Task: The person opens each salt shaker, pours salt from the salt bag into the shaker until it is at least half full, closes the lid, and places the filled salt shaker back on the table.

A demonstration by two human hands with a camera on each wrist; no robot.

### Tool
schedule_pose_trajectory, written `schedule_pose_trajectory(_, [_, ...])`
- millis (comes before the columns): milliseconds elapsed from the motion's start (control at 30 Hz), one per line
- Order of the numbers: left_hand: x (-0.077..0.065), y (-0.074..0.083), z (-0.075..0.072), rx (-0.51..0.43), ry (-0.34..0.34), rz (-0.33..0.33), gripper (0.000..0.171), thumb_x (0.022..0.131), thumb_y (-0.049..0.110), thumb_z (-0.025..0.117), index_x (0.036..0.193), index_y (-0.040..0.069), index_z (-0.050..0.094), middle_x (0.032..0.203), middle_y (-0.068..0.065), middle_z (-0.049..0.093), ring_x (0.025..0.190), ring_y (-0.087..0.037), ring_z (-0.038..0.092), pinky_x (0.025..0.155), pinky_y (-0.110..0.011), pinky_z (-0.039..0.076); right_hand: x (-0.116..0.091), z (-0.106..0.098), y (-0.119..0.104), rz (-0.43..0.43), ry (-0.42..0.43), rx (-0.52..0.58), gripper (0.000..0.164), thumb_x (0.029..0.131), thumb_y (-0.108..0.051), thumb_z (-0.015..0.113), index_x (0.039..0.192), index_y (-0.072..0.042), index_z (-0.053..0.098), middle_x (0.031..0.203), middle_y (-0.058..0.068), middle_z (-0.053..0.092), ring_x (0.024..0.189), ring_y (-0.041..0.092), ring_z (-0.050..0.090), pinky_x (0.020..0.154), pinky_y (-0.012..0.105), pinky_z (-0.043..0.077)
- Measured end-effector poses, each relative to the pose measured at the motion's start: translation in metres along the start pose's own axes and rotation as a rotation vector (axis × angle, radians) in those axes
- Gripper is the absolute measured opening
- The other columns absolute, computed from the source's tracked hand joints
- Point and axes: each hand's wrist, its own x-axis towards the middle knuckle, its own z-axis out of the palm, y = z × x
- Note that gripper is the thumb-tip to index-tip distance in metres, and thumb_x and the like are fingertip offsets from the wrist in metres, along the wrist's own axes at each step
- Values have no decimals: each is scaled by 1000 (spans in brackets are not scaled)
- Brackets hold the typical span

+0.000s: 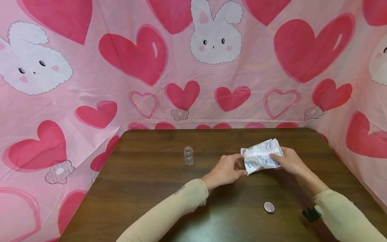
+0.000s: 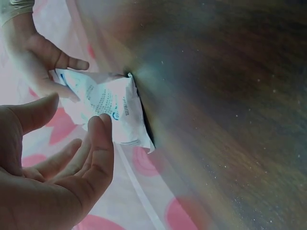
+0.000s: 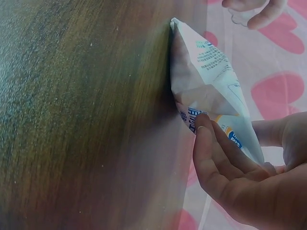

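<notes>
The right hand (image 1: pixel 290 161) has a firm grip on a white, soft plastic packet (image 1: pixel 261 156) printed with small dark and blue text; its thumb lies on the upper printed face and its fingers on the underside. The packet is tilted over the far right part of the dark brown wood-grain tabletop (image 1: pixel 145 188), and the right wrist view shows blue lettering on its lower side.

The left hand (image 1: pixel 226 169) is at the packet's left end with its grip wide, thumb and fingers bent but apart with a gap between them; whether a fingertip touches the packet, I cannot tell.

Left of both hands, a small clear jar (image 1: pixel 189 156) stands upright and uncovered on the tabletop. A small round lid (image 1: pixel 269 207) with a dotted pale top lies flat, nearer the person than the packet. Cream sleeves (image 1: pixel 166 211) cover both forearms. Behind hangs a pink cloth (image 1: pixel 257 70) with hearts and white rabbits.
</notes>
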Motion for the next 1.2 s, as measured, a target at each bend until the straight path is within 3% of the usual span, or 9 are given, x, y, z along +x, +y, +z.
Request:
schedule_pose_trajectory(367, [0, -1, 1, 19, -11, -33, 52, 91, 21, 86, 137, 6, 66, 95, -2, 72, 74, -3, 59, 68, -19, 49, 1, 3, 0, -27, -2, -9, 47, 106, -10, 61, 135, 25, 48, 105, 24, 71, 80, 17, 66, 65, 36, 60])
schedule_pose_trajectory(900, [7, -9, 4, 54, 37, -69, 51, 91, 22, 85, 136, 6, 67, 96, -3, 71, 79, -7, 61, 71, -22, 50, 5, 8, -6, -27, -14, -24, 47, 106, -8, 62, 135, 24, 46, 107, 28, 68, 82, 22, 67, 65, 38, 61])
schedule_pose_trajectory(1200, [12, -11, 11, 77, 70, -100, 49, 90, 22, 86, 132, 6, 68, 91, -2, 70, 73, -8, 59, 65, -23, 49, 5, 12, -10, -23, -35, -5, 48, 106, -9, 61, 137, 24, 46, 112, 30, 67, 86, 24, 67, 69, 38, 61])
